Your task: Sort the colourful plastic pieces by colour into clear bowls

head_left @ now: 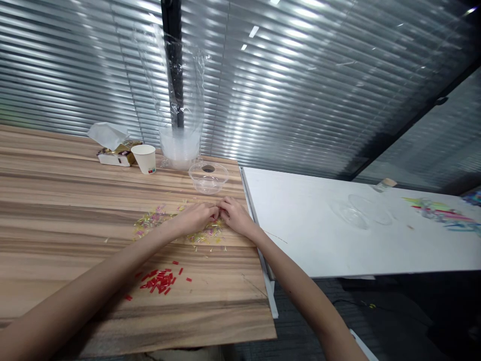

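Note:
My left hand [199, 216] and my right hand [234, 215] meet over the wooden table, their fingertips pinched close together. Whatever lies between them is too small to make out. Under and around the hands spreads a scatter of small yellow and pink clear pieces [152, 220], like cut bits of plastic straw; part of it is hidden by my left forearm. Closer to me lies a loose pile of short red pieces [161, 282], with a few strays around it. A clear plastic bowl [209, 186] stands just beyond my hands.
Toward the blinds stand a paper cup [145, 159], a tissue box [116, 156] and a bagged stack of clear bowls [180, 148]. The wooden table [240, 316] ends beside a white table [300, 225], which holds clear plastic lids [353, 215] and coloured straws [443, 214].

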A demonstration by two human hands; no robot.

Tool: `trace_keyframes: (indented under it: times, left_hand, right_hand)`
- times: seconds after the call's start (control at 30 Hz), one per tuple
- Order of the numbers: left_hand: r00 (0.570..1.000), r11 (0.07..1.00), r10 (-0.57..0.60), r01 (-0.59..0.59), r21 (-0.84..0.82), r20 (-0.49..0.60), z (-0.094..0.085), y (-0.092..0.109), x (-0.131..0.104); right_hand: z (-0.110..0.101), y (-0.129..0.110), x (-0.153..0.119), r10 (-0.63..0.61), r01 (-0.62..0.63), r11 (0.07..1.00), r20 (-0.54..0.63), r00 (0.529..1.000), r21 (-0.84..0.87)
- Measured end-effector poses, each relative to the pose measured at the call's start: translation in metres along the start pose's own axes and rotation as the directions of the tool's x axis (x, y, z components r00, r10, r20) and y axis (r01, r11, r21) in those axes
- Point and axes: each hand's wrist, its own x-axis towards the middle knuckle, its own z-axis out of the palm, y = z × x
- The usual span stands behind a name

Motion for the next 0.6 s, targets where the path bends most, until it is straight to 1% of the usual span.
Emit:
trace_keyframes:
  times: [0.17,0.33,0.47,0.6]
  left_hand:
    - [1.000,1.000,0.006,-0.007,0.010,0.008,0.000,0.000,0.000]
    - [1.000,1.000,0.000,0.000,-0.014,0.007,-0.001,0.000,-0.001]
    - [1.000,1.000,-0.002,0.002,-0.030,-0.006,0.001,-0.001,0.000]
    - [1.000,1.000,-0.008,0.008,-0.001,0.008,0.004,-0.003,0.001]
  right_hand:
    - [-0.004,-0.005,0.002,0.012,-0.015,0.998,0.038,0.999,0.066]
    - [-0.009,-0.013,0.003,0.011,-0.012,1.000,0.165,0.986,0.004]
    - [-0.011,-0.018,0.004,0.020,-0.011,0.999,0.209,0.978,-0.046]
    - [-0.011,-0.020,0.005,0.030,-0.015,0.998,0.232,0.972,-0.066]
